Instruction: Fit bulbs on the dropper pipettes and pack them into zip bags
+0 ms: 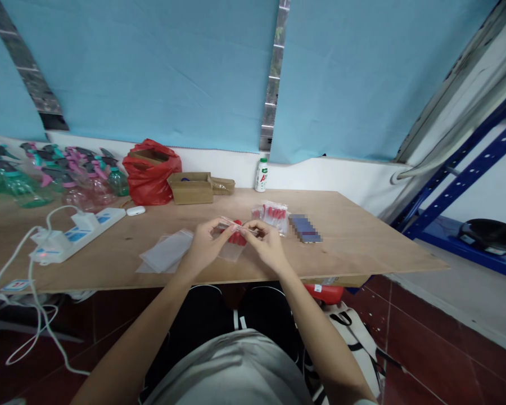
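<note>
Between both hands, just above the table's front part, is a small clear plastic bag (231,253) with red pieces (237,236) inside. My left hand (206,241) pinches the bag's top edge from the left. From the right, my right hand (266,243) pinches the same edge, its thumb close to the left one. What the red pieces are I cannot make out. To the left lies a stack of flat clear plastic bags (165,252). Beyond my right hand are filled clear bags (274,215) with similar red pieces.
A phone (306,228) lies right of the filled bags. Behind stand a white bottle (261,175), a cardboard box (191,188) and a red plastic bag (152,174). Several spray bottles (96,183) crowd the left, with a power strip (80,236) and white case (135,211) nearer.
</note>
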`<state>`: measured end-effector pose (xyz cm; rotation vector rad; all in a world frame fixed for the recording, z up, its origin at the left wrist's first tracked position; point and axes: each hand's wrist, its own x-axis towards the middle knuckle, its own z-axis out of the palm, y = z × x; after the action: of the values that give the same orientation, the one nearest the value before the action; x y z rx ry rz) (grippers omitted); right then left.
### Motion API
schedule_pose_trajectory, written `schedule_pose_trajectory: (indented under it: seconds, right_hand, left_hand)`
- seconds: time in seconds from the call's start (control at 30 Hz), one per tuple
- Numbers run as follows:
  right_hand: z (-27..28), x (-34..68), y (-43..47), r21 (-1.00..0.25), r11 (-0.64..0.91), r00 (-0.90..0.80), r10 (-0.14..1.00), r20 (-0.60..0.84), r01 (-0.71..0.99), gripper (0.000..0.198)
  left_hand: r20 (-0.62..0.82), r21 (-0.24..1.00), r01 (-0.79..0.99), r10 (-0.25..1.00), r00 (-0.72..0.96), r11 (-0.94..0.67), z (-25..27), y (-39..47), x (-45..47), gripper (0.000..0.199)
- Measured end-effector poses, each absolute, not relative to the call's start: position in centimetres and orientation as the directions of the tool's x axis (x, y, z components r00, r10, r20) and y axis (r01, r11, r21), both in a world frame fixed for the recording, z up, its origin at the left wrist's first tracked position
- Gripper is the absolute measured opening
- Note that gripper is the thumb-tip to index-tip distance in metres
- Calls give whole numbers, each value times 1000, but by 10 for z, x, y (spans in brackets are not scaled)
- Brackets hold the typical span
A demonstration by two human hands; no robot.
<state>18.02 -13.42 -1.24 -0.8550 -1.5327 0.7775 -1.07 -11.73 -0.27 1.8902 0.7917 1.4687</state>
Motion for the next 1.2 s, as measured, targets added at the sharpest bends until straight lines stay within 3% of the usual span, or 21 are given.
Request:
schedule_pose_trajectory:
  seconds: [0.2,0.67,0.93,1.2]
  right_hand:
    - [-12,179,-135,-827,545,-86,838,538,135,29]
    - [-14,182,-133,-837,532,-53,846,530,128,28]
    - [-13,182,-132,-849,523,-48,853,520,81,27]
    - [-11,181,-132,-860,508,-25,861,507,43,29]
  left_hand:
    - [580,784,91,777,247,-614,0,-120,-13,23]
    - [611,772,92,775,163,-628,-2,-117,-10,26]
    - [557,800,73,783,277,-596,1,-118,-15,24]
    - [553,814,67,805,216,-577,3,-120,-12,29]
